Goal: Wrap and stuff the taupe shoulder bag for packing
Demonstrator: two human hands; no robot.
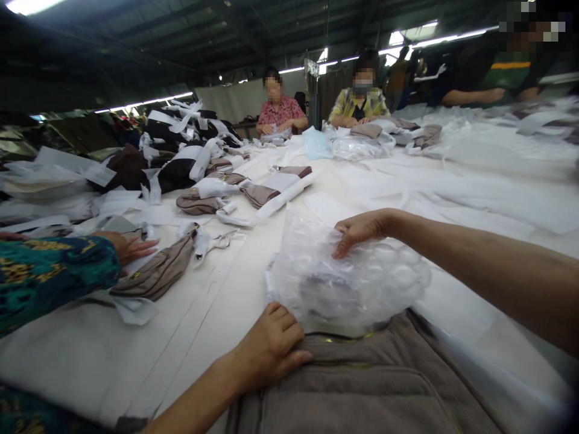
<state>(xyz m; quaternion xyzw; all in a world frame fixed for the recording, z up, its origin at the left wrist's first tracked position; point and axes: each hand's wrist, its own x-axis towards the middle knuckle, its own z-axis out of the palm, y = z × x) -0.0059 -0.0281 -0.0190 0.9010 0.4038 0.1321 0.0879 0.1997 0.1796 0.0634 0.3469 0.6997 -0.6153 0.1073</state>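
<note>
Right hand (359, 230) pinching one bubble wrap (348, 277), left hand (271, 346) flat, loosely open on one taupe bag (362, 386)

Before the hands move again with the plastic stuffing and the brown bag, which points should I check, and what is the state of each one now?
1. Left hand presses on the brown corduroy bag near its zipper: ok.
2. Right hand pinches the bubble-wrap bundle at its top edge with the fingers: ok.
3. Bundle rests at the bag's far edge, touching it: ok.
4. Bag's zipper open enough for the bundle: cannot tell.
5. The co-worker's hand lies flat on another brown bag at the left, apart from the bundle: ok.
6. White table beside the bundle free of loose paper strips: not ok, strips lie near.
</note>
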